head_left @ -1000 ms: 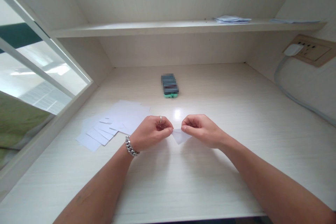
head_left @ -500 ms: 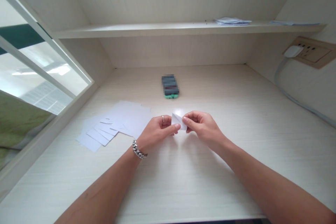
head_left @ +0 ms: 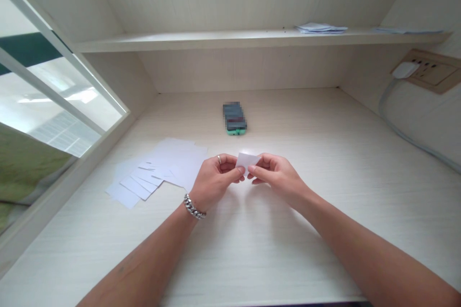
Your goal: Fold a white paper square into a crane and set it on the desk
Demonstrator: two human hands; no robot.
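Pinching a small white piece of paper (head_left: pixel 247 159) between thumb and curled fingers of the left hand (head_left: pixel 216 175), at its lower left; holding the lower right part with the right hand (head_left: pixel 275 172), thumb in front, forefinger behind; keeping the thumb tips close together, nearly meeting; raising the paper just above both thumbs, over the desk (head_left: pixel 252 259), with a nearly level top edge and a corner pointing right across the right forefinger; a second ago, held it hanging point-down below the fingertips; half a second ago, showed a diagonal fold rising to a peak at upper left, with the left thumb lying farther across its face; wearing a ring (head_left: pixel 219 159) and a chain bracelet (head_left: pixel 194 207) on the left side; leaving loose white sheets (head_left: pixel 180 156) spread beside the left hand, just as before, with smaller slips (head_left: pixel 142 182) overlapping on them; facing a dark, blurred object (head_left: pixel 235 116) with a green near edge, likewise unmoved on the desk; beyond, looking onto a shelf (head_left: pixel 201 42) bearing a paper stack (head_left: pixel 320 28); to the far right, seeing a white plug (head_left: pixel 405 70) in a socket plate (head_left: pixel 441 74), trailing a grey cable (head_left: pixel 410 139).
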